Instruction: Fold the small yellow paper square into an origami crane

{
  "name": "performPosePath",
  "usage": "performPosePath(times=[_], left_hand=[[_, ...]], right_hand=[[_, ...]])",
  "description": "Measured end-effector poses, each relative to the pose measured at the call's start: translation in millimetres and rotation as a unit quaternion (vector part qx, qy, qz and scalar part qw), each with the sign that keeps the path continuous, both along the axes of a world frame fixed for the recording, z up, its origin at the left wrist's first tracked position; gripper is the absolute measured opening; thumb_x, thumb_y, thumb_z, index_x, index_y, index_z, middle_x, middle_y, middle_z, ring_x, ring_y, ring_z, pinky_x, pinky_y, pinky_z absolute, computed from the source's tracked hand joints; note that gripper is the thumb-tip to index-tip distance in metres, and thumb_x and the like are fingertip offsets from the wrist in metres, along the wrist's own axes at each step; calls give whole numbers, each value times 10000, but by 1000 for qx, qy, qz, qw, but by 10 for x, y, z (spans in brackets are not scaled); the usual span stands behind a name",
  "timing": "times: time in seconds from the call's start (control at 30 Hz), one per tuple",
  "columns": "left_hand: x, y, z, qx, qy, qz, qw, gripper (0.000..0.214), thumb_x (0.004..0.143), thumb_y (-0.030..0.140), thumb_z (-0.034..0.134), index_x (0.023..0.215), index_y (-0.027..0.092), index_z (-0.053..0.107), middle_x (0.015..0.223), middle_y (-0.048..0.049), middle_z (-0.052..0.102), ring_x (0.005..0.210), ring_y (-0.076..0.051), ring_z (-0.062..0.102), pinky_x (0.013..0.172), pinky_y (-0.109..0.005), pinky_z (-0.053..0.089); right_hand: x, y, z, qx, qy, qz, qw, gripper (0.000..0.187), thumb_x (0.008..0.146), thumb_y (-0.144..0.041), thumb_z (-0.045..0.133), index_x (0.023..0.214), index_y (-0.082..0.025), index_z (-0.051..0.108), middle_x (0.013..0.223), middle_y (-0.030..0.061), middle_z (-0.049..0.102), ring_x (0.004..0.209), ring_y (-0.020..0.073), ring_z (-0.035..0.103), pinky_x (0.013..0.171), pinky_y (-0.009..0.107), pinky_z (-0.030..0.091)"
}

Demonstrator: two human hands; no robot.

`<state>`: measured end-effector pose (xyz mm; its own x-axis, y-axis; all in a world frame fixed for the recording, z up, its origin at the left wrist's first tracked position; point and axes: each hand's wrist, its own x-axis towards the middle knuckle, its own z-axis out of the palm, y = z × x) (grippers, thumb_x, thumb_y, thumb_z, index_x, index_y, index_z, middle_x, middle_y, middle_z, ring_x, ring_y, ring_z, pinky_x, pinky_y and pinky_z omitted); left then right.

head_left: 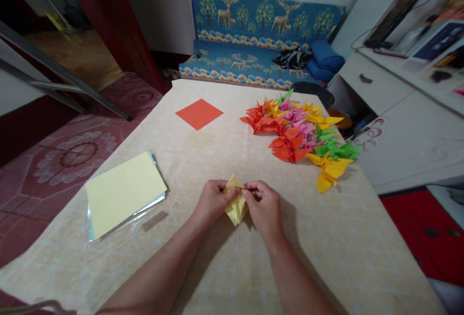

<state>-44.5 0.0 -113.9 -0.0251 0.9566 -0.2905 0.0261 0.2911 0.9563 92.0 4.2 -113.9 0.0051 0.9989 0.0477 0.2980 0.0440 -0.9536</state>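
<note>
A pale yellow sheet of origami paper, folded into a narrow diamond, is held just above the near middle of the table. My left hand pinches its left side, thumb lying across the front. From the right, my right hand grips the upper edge between thumb and fingers. The fingertips meet close together near the top of the fold, and some fingers are hidden behind the paper. Farther back on the table lies a flat red-orange square of paper.
Several folded paper cranes in red, pink, yellow and green cluster at the table's back right. A stack of paper sheets on clear plastic wrapping lies at the left. Behind the table stands a blue patterned sofa; a white cabinet is at the right.
</note>
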Motion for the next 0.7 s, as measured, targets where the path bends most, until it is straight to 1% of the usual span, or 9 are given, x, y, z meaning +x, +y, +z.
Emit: performPosePath(times=[0.13, 0.27, 0.37, 0.5, 0.6, 0.7], left_hand=[[-10, -5, 2, 17, 36, 3, 999, 298, 649, 360, 677, 600, 69, 641, 514, -4, 534, 435, -72, 417, 422, -187, 289], [8, -10, 46, 23, 57, 2, 998, 289, 627, 356, 681, 566, 78, 632, 493, 9, 503, 438, -69, 392, 414, -181, 267], [21, -7, 76, 22, 68, 7, 997, 294, 614, 359, 684, 544, 81, 621, 485, 12, 488, 438, -66, 375, 411, -181, 254], [23, -3, 93, 19, 79, 7, 997, 279, 630, 341, 663, 544, 80, 614, 494, 10, 479, 454, -71, 373, 421, -183, 266], [18, -1, 91, 23, 95, -4, 995, 263, 658, 319, 630, 544, 84, 603, 496, 13, 460, 461, -72, 369, 425, -183, 265], [11, 0, 74, 31, 114, -14, 993, 261, 666, 314, 622, 542, 85, 604, 497, 15, 451, 461, -71, 364, 424, -186, 247]], right_hand=[[-12, -15, 48, 42, -48, 9, 998, 44, 738, -224, 600, 769, -225, 631, 759, 19, 653, 656, 160, 594, 602, 273, 489], [-14, -13, 61, 74, -82, 4, 994, 43, 735, -219, 607, 766, -239, 629, 764, 11, 641, 626, 146, 561, 580, 263, 468], [-15, -12, 48, 86, -93, 6, 992, 53, 760, -214, 591, 786, -249, 620, 791, 14, 637, 659, 151, 577, 589, 260, 471], [-20, -33, 45, 135, -140, 19, 981, 89, 800, -188, 548, 840, -232, 614, 832, 34, 628, 743, 165, 600, 654, 265, 471], [-28, -50, 49, 162, -169, 26, 972, 118, 819, -167, 508, 854, -204, 615, 843, 58, 623, 750, 169, 596, 664, 267, 463], [-34, -55, 50, 168, -181, 27, 969, 159, 816, -136, 478, 845, -201, 620, 831, 61, 619, 741, 169, 590, 666, 267, 460]])
